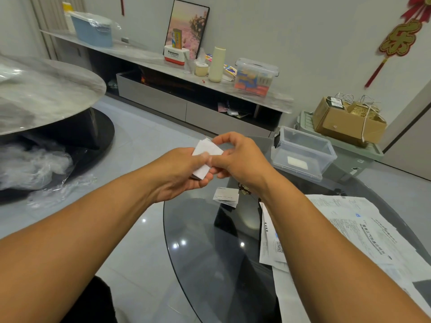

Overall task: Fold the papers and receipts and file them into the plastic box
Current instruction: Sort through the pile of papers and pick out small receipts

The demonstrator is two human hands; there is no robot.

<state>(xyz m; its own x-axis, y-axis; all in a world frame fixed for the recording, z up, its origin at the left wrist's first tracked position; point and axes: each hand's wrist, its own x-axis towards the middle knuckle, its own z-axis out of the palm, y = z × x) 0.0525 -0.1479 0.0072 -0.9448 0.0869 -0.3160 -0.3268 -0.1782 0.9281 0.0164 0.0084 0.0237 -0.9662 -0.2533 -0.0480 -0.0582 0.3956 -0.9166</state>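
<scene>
Both grips pinching folded receipt (206, 157) between left hand (179, 172), right hand (238, 159)

Folded paper (207, 157) between both hands' grips

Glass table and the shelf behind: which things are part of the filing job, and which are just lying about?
Part of the job:
- folded paper, held by left hand and right hand
- open plastic box
- folded receipt on the glass table
- loose papers

Lying about:
- lidded bin on the shelf
- cardboard box
- cream bottle
- picture frame
</scene>
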